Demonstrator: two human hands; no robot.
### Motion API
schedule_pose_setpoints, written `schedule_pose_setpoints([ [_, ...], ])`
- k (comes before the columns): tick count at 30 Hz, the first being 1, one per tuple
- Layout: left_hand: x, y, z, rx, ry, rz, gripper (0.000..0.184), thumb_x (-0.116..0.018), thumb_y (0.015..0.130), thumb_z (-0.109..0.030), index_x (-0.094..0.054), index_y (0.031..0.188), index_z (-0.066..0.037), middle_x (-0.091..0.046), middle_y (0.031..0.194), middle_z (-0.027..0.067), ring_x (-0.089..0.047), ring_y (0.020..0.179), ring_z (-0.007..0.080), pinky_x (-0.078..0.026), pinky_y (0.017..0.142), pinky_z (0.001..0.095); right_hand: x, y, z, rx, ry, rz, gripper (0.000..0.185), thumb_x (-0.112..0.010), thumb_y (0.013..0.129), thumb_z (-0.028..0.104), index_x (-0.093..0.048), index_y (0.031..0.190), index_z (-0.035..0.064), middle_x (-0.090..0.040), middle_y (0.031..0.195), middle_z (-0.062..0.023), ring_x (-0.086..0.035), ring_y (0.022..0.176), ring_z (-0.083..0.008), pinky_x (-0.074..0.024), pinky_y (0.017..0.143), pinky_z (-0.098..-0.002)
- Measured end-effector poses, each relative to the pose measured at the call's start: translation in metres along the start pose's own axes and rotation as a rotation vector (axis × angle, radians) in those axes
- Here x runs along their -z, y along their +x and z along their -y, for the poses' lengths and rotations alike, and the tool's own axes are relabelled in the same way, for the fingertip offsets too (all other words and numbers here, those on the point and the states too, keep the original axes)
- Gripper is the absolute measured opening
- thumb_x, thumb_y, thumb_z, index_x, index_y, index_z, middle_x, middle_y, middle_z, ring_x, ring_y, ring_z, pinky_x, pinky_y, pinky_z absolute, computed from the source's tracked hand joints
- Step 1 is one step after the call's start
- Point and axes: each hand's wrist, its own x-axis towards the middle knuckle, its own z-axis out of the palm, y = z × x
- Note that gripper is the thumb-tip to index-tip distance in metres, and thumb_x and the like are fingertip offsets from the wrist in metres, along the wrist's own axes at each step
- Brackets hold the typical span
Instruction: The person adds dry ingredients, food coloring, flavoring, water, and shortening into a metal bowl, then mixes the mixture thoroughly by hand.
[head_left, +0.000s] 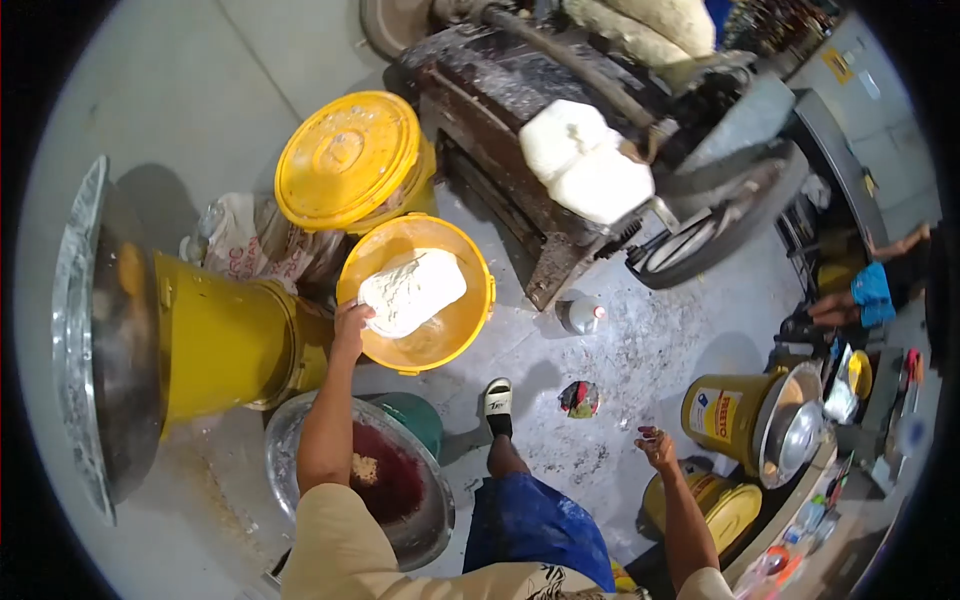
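My left hand [352,325] is closed on the near left edge of a white container heaped with pale, flour-like powder [415,290]. It is over an open yellow bucket [480,335], whose inner wall is dusted with the same pale colour. Whether the container touches the bottom of the bucket I cannot tell. My right hand [657,447] hangs out to the right, fingers apart and loosely curled, holding nothing. Below my left forearm a steel basin [440,530] holds dark red liquid and a light brown clump [365,470].
A lidded yellow bucket [345,160] stands behind the open one. Ahead is a dark machine [500,90] with white blocks [590,160] on it and a wheel [715,220]. A plastic jug [582,315] stands on the floor. Another person [865,290] is at the far right.
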Motion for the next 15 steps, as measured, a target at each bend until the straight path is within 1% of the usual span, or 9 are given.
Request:
schedule_pose_setpoints([
  [2,-0.013,-0.024,-0.023,-0.018,-0.025,0.011,0.031,-0.064,0.069,-0.02,-0.075,0.092,-0.002,-0.068,0.079,-0.0002,-0.052,0.065,0.0091,-0.037,0.061,0.0252,0.018,-0.029,0.007,-0.087,-0.041,-0.004,0.039,-0.078,0.082,0.019,-0.072,0.115,-0.0005,-0.074,0.103,-0.0226,-0.073,0.096,-0.0311,-0.0573,0.079,-0.0401],
  [3,-0.023,-0.038,-0.034,-0.023,-0.064,0.011,0.031,-0.064,0.067,-0.018,-0.075,0.092,-0.002,-0.067,0.078,-0.0011,-0.051,0.064,0.0085,-0.035,0.06,0.024,0.023,-0.044,0.005,-0.111,0.012,-0.031,0.039,-0.076,0.083,0.018,-0.071,0.117,-0.0001,-0.074,0.105,-0.0241,-0.073,0.101,-0.0328,-0.0575,0.081,-0.0414],
  [6,-0.052,-0.08,-0.062,-0.011,-0.078,0.058,0.031,-0.065,0.066,-0.018,-0.075,0.091,-0.001,-0.066,0.078,-0.0017,-0.051,0.064,0.0078,-0.035,0.059,0.0231,0.031,-0.103,-0.006,-0.295,0.214,-0.121,0.04,-0.075,0.083,0.017,-0.071,0.118,-0.0001,-0.073,0.108,-0.0253,-0.073,0.103,-0.0337,-0.0573,0.083,-0.0425],
  [7,-0.064,-0.097,-0.072,-0.044,-0.091,0.079,0.027,-0.064,0.067,-0.015,-0.074,0.089,-0.002,-0.066,0.077,-0.0015,-0.052,0.064,0.0086,-0.036,0.059,0.0244,0.03,-0.117,-0.027,-0.246,0.078,-0.141,0.043,-0.078,0.081,0.019,-0.071,0.12,0.0012,-0.073,0.108,-0.024,-0.072,0.102,-0.0321,-0.0567,0.085,-0.0417],
  [10,-0.101,-0.155,-0.092,-0.129,-0.134,0.177,0.017,-0.061,0.07,-0.007,-0.07,0.083,-0.003,-0.064,0.075,-0.0009,-0.052,0.065,0.0112,-0.039,0.059,0.0281,0.014,-0.182,-0.087,-0.329,0.251,-0.246,0.046,-0.079,0.083,0.023,-0.069,0.122,-0.0001,-0.074,0.107,-0.0202,-0.072,0.098,-0.0274,-0.0568,0.087,-0.0399],
  [11,-0.086,-0.158,-0.07,-0.373,0.127,0.245,0.015,-0.06,0.07,-0.004,-0.069,0.082,-0.003,-0.064,0.076,-0.0005,-0.054,0.067,0.0123,-0.041,0.061,0.0291,0.017,-0.21,-0.091,-0.306,0.2,-0.251,0.046,-0.079,0.083,0.022,-0.069,0.122,0.0002,-0.074,0.105,-0.019,-0.072,0.097,-0.0266,-0.0569,0.086,-0.0393],
  [13,-0.135,-0.234,-0.104,-0.21,-0.165,0.305,0.01,-0.058,0.07,-0.003,-0.064,0.078,-0.004,-0.065,0.08,0.0013,-0.058,0.074,0.0142,-0.046,0.069,0.0296,0.022,-0.259,-0.105,-0.279,0.105,-0.293,0.045,-0.079,0.083,0.023,-0.069,0.121,0.0004,-0.075,0.102,-0.0174,-0.073,0.093,-0.0255,-0.0569,0.084,-0.0384],
  [14,-0.167,-0.28,-0.129,-0.095,-0.174,0.25,0.009,-0.058,0.069,-0.005,-0.064,0.076,-0.005,-0.065,0.082,0.0027,-0.059,0.078,0.0153,-0.047,0.072,0.03,0.02,-0.286,-0.121,-0.28,0.063,-0.328,0.045,-0.079,0.083,0.024,-0.07,0.12,0.0002,-0.075,0.101,-0.0169,-0.073,0.091,-0.0253,-0.0568,0.083,-0.0382],
  [15,-0.209,-0.33,-0.157,-0.093,-0.186,0.296,0.013,-0.058,0.068,-0.008,-0.065,0.079,-0.005,-0.065,0.084,0.0036,-0.06,0.079,0.0168,-0.048,0.075,0.0313,0.024,-0.312,-0.128,-0.29,0.146,-0.399,0.045,-0.079,0.083,0.026,-0.07,0.119,0.0001,-0.075,0.101,-0.0171,-0.073,0.09,-0.0256,-0.0566,0.083,-0.0385],
])
